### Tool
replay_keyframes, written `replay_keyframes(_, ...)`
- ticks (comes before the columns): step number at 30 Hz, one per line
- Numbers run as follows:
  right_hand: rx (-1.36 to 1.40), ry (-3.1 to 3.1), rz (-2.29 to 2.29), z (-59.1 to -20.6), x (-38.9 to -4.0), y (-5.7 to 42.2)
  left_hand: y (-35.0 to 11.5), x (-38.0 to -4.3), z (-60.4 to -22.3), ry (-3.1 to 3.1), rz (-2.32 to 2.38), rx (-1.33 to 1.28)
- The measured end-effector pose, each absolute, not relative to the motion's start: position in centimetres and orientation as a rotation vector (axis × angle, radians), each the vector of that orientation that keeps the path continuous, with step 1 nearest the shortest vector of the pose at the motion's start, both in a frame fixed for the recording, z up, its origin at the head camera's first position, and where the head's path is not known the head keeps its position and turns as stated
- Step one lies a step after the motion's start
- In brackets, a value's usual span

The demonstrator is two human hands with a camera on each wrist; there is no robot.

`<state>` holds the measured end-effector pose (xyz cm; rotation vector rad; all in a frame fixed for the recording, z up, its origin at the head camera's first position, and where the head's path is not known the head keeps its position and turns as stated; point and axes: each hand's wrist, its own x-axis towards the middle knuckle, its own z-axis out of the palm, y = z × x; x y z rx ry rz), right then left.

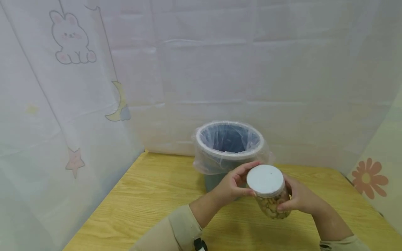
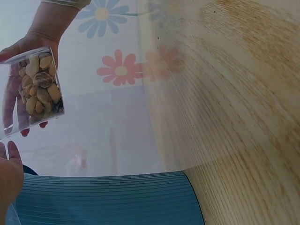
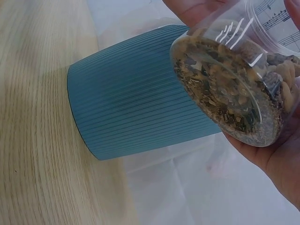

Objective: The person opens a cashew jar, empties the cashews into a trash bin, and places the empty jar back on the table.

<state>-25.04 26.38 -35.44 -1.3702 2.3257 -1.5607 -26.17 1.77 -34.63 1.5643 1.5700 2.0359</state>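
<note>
A clear plastic jar [image 1: 272, 206] with a white lid [image 1: 265, 179] is held up over the table, tilted slightly. My right hand [image 1: 302, 196] grips the jar's body, thumb in front and fingers behind. At the lid's left side, my left hand [image 1: 230, 186] holds the rim between thumb and fingers. The jar contains tan, nut-like pieces [image 2: 40, 91], with dark crumbs [image 3: 225, 89] collected at its base in the right wrist view. In the left wrist view the lid lies beyond the frame's edge.
Just behind the hands stands a blue-green ribbed bin [image 3: 140, 93] with a clear plastic liner [image 1: 204, 164] folded over its white rim [image 1: 230, 153]. The wooden table [image 1: 141, 209] runs back to a pale printed curtain [image 1: 201, 69] on the far and left sides.
</note>
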Motion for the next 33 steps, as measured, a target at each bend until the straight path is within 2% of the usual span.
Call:
replay_keyframes(17,-1.329,2.338,-1.558,-35.8,-25.5,26.8,1.1,-27.0,-35.8,1.591,2.037,1.597)
replay_keyframes(22,-1.397,2.325,-1.563,-35.8,-25.4,26.7,1.3,-28.1,-36.9,1.591,2.037,1.591)
replay_keyframes(33,-1.499,2.188,-1.560,-35.8,-25.4,26.4,1.5,-28.5,-36.4,1.489,1.965,1.558)
